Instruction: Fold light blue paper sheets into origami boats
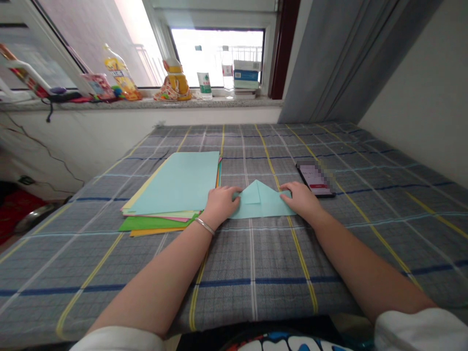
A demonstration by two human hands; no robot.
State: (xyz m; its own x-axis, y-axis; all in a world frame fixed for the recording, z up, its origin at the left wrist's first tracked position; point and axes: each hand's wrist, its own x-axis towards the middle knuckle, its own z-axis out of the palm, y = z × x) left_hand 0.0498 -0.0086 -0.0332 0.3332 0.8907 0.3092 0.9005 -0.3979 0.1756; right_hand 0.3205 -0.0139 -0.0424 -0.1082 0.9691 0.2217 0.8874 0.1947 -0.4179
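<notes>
Nearby, stacked sheets (181,183) and a phone (314,180) flank the folded paper (263,208).

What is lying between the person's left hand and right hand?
The head view shows a folded pale blue paper there, with the left hand and right hand touching it.

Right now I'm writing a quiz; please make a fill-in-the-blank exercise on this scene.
The left hand and right hand touch the folded paper; a bracelet circles the ____ wrist.
Of the paper stack and the phone, the ____ is nearer the right hand.
In this view, the curtain hangs to the paper stack's ____.

Missing: left; phone; right.
</notes>
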